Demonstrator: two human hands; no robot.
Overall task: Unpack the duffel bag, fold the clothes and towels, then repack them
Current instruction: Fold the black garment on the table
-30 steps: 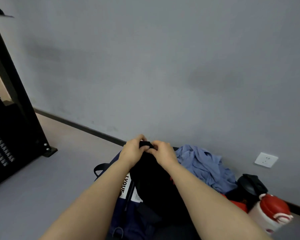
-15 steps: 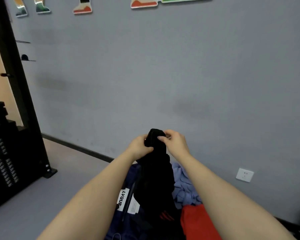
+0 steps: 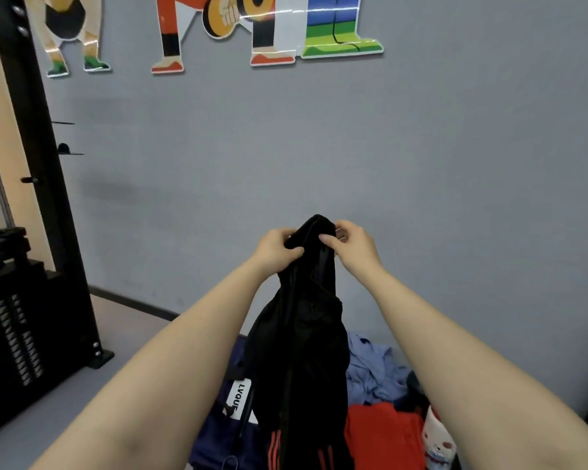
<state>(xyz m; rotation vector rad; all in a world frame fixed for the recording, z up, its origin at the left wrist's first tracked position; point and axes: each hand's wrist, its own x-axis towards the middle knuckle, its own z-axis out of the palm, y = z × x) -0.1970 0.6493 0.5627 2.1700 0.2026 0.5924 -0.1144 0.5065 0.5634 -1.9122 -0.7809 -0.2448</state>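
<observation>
A black garment with red stripes [image 3: 302, 351] hangs in the air in front of the grey wall [image 3: 421, 181], directly above the open navy duffel bag [image 3: 218, 432] on the floor. Its long axis runs vertically: the bunched top end points up between the hands and the striped lower end trails down toward the bag, the stripes showing near the bottom edge of the view. The left hand [image 3: 275, 251] grips the top of the fabric with curled fingers, and the right hand [image 3: 350, 245] pinches the same bunched edge between thumb and fingertips just beside it. Holding it high by one end probably lets the weight pull the cloth straight so its edges can be found before folding. Behind and to the right of the bag lie a crumpled light-blue garment [image 3: 374, 374] and a red garment [image 3: 384, 435], with a white and red container [image 3: 437, 439] at the red one's right edge. A black gym rack [image 3: 31, 198] stands at the far left, and cartoon stickers [image 3: 269, 25] decorate the wall above.
</observation>
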